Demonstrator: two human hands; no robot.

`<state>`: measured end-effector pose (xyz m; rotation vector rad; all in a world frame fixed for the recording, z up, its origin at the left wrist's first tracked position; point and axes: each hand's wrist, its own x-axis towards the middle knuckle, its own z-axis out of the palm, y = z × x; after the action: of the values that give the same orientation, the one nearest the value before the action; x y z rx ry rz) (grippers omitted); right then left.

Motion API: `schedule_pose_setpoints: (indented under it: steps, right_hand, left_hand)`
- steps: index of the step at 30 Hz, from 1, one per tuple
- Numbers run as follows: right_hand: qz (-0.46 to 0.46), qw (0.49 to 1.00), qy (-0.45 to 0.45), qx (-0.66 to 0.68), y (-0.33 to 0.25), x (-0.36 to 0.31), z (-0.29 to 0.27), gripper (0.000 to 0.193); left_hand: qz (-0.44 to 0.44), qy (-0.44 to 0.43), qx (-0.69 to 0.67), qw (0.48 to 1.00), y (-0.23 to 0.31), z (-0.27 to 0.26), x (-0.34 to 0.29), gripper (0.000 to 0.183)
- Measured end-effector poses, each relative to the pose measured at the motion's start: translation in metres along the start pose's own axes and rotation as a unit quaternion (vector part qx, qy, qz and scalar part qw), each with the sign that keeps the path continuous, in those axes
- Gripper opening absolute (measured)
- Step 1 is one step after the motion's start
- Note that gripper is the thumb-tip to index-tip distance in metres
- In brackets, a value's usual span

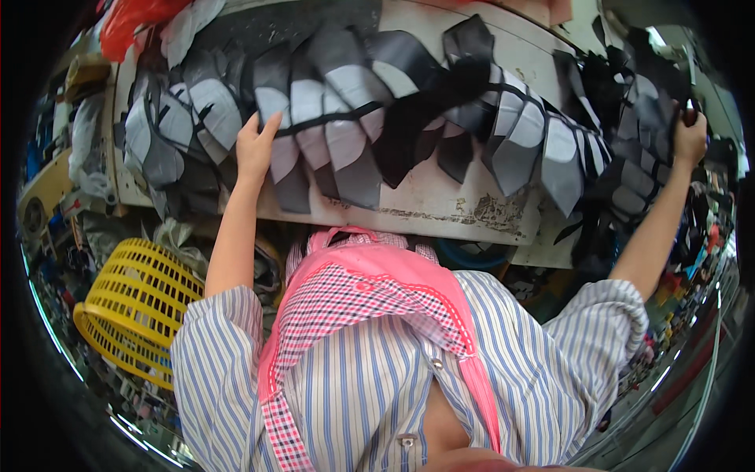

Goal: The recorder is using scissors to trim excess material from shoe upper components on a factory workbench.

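A long chain of grey, white and black fabric pieces (354, 149), joined along a black band, lies across the worktable (440, 208). My left hand (255, 149) is at the chain's left part, thumb and forefinger on either side of a pale piece beside the band; the other fingers are mostly hidden. Far out to the right, my right hand (690, 140) is closed round the dark handle of a tool (691, 114) with a thin, bright upper part. Its exact kind is unclear. Close to that hand hangs a crowded bunch of dark and grey pieces (633, 149).
A yellow plastic basket (138, 303) stands at the lower left, below the table edge. Red plastic (138, 23) and a whitish plastic bag (189, 31) are at the far left corner. My pink checked apron (354, 291) reaches the table's front edge.
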<state>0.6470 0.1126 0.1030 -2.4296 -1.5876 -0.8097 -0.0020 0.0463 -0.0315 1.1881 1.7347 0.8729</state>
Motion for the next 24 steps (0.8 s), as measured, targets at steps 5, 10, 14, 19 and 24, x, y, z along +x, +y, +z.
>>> schedule_pose_setpoints:
  steps: [5, 10, 14, 19, 24]
  right_hand:
    - [-0.14, 0.782, -0.164, 0.585, -0.199, -0.119, -0.102, 0.019]
    - [-0.089, 0.47, -0.65, 0.59, -0.311, -0.261, -0.122, 0.034]
    - [0.082, 0.241, -0.729, 0.636, -0.366, -0.348, -0.105, 0.035]
    - [0.157, 0.223, -0.73, 0.627, -0.403, -0.367, -0.111, 0.041]
    - [0.106, 0.302, -0.714, 0.623, -0.411, -0.369, -0.109, 0.048]
  left_hand:
    - [0.115, -0.005, 0.081, 0.99, -0.025, 0.015, -0.004, 0.036]
    - [0.09, 0.021, 0.086, 0.992, -0.019, 0.008, -0.011, 0.033]
    - [0.061, 0.037, -0.007, 0.997, -0.02, -0.003, -0.018, 0.033]
    - [0.141, 0.079, 0.123, 0.979, -0.031, -0.008, -0.024, 0.031]
    - [0.24, 0.091, 0.21, 0.943, -0.023, 0.001, -0.028, 0.028]
